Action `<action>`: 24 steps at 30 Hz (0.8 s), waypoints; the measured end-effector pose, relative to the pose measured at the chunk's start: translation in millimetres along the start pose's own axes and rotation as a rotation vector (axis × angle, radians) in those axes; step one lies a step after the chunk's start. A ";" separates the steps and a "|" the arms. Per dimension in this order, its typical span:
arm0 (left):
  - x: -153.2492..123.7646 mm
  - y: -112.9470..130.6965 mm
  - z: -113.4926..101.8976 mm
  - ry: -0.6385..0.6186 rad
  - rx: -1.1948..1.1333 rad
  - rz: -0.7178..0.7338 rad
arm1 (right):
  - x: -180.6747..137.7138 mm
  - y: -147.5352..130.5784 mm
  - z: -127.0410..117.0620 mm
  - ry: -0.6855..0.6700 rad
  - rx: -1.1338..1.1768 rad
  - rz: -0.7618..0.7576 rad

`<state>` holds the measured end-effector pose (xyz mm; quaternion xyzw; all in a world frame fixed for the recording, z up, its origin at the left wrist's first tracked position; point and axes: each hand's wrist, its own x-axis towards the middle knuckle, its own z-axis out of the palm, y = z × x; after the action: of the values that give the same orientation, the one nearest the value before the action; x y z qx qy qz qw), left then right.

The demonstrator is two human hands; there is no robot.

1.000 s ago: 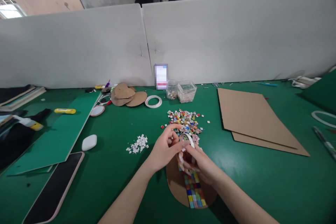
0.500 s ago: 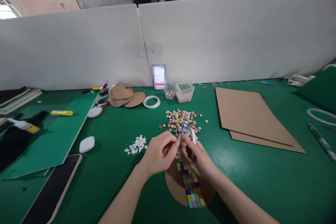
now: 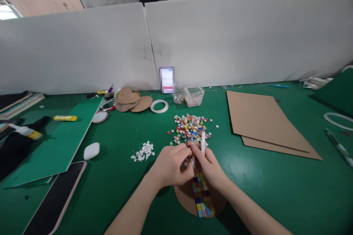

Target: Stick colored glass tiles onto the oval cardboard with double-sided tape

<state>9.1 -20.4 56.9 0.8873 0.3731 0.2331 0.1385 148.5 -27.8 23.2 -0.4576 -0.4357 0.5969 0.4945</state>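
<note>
My left hand (image 3: 175,165) is closed, thumb and forefinger pinched, over the upper end of a strip of coloured mosaic tiles (image 3: 202,192). Whatever sits in that pinch is too small to make out. Beside it, my right hand (image 3: 210,167) grips a white roll of tape (image 3: 203,142), seen nearly edge-on, and its fingertips meet those of the left. The tile strip lies on a round brown cardboard disc (image 3: 183,198), partly covered by both hands. Just beyond the fingers is a heap of loose coloured tiles (image 3: 190,125).
White paper scraps (image 3: 143,151) lie left of my hands. Farther back are cardboard discs (image 3: 142,104), a white ring (image 3: 159,106), clear containers (image 3: 194,95) and a propped phone (image 3: 167,80). Cardboard sheets (image 3: 259,117) lie right; a dark phone (image 3: 56,198) and earbud case (image 3: 91,151) lie left.
My left hand has shifted slightly down and right, its thumb dropping lower over the strip. The white roll has turned to a straighter, more edge-on angle in my right hand.
</note>
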 end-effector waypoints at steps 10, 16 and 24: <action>-0.5 -1.0 1.5 -0.005 0.068 0.011 | 0.1 1.6 -1.2 -0.002 -0.120 -0.031; 0.1 0.9 1.2 0.011 0.026 -0.008 | 0.6 1.8 -4.2 -0.022 -0.168 -0.035; 0.6 2.8 -1.8 0.005 -0.089 -0.099 | -0.8 1.8 -5.7 -0.077 -0.035 0.043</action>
<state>10.2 -21.8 59.8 0.8602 0.4060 0.2444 0.1883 153.8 -28.4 20.4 -0.4521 -0.4549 0.6167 0.4565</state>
